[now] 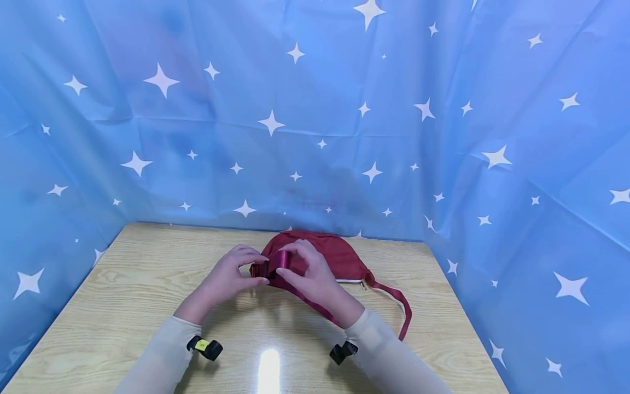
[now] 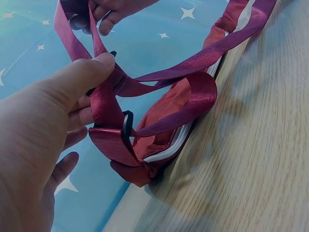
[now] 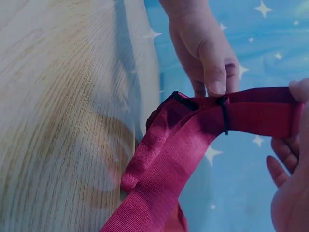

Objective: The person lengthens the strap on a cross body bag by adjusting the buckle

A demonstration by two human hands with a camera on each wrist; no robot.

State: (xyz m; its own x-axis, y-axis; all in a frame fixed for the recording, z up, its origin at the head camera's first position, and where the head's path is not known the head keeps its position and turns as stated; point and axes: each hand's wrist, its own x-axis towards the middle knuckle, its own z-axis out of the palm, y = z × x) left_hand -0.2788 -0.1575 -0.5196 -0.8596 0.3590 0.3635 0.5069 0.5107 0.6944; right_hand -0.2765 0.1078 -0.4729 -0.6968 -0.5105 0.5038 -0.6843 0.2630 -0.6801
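A dark red waist bag (image 1: pixel 339 257) with a white zipper lies at the back of the table. My left hand (image 1: pixel 228 279) pinches its strap (image 2: pixel 104 104) between thumb and fingers, beside a black slider (image 3: pixel 224 115). Held up by my right hand (image 1: pixel 315 276) is a loop of the same strap (image 3: pixel 263 118), gripped at its folded end. A second black slider (image 2: pixel 127 124) sits on the strap below my left fingers, close to the bag's end. My right fingers are partly cut off in the right wrist view.
The wooden table (image 1: pixel 143 306) carries the bag, whose other strap end (image 1: pixel 401 303) curves forward on the right. A blue curtain with white stars (image 1: pixel 295 137) hangs behind and along both sides. Each sleeve wears a black wrist camera (image 1: pixel 205 347).
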